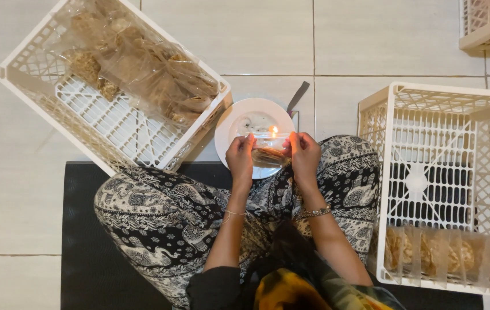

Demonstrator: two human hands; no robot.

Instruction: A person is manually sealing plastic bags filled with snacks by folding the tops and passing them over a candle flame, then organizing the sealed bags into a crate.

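1. My left hand (pixel 240 154) and right hand (pixel 304 152) were both closed on the ends of a small clear packet (pixel 269 150) of brown snack, fingers pinched at either side so its top edge stretched taut between them.
2. I held that packet just above a small flame (pixel 274 131) burning on a white plate (pixel 234 123), the edge close to the fire, most likely so the plastic would melt shut.
3. The plate sat on the tiled floor (pixel 371 40) right in front of my crossed legs, near enough that my arms could stay low and steady.
4. A dark, flat utensil (pixel 298 95) lay with one end under or against the plate's far rim; I cannot tell what it was.
5. To my left stood a tilted white crate (pixel 26 86) with a loose heap of filled bags (pixel 147 74).
6. To my right stood another white crate (pixel 383 172), with packets (pixel 446 252) upright in a neat row along its near wall.
7. I sat on a dark mat (pixel 84 241), each crate within reach of one arm.
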